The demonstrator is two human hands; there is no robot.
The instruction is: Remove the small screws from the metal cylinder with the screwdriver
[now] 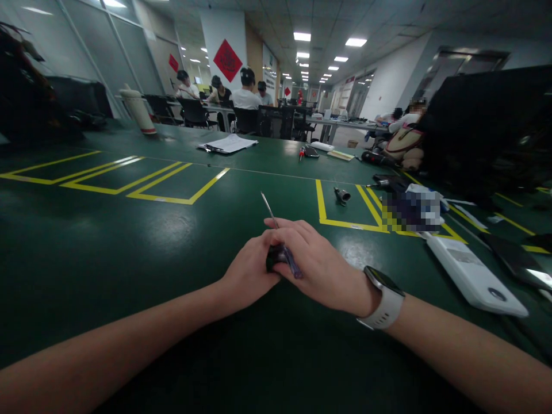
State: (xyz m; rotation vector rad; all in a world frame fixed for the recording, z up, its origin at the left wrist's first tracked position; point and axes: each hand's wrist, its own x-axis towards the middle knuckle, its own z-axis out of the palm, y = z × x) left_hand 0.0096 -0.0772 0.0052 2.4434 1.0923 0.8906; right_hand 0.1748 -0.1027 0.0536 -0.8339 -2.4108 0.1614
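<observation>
Both of my hands meet above the middle of the green table (181, 287). My right hand (317, 259), with a watch (383, 299) on its wrist, is closed around a screwdriver (295, 267) with a clear purplish handle. A thin metal shaft (268, 206) sticks out past the fingers, tilted up and to the left. My left hand (250, 264) is closed against the right one, around a dark piece (273, 257) mostly hidden by the fingers. Beyond the hands, a small dark part with a round opening (342, 196) lies inside a yellow tape outline (353, 224).
More yellow tape outlines (159, 199) mark the left side. A clipboard with papers (228, 144), a cup (138, 109) and a red-tipped tool (301, 153) stand or lie farther back. At right are a white power bank-like device (474, 276) and a dark bag (495, 126). People sit in the background.
</observation>
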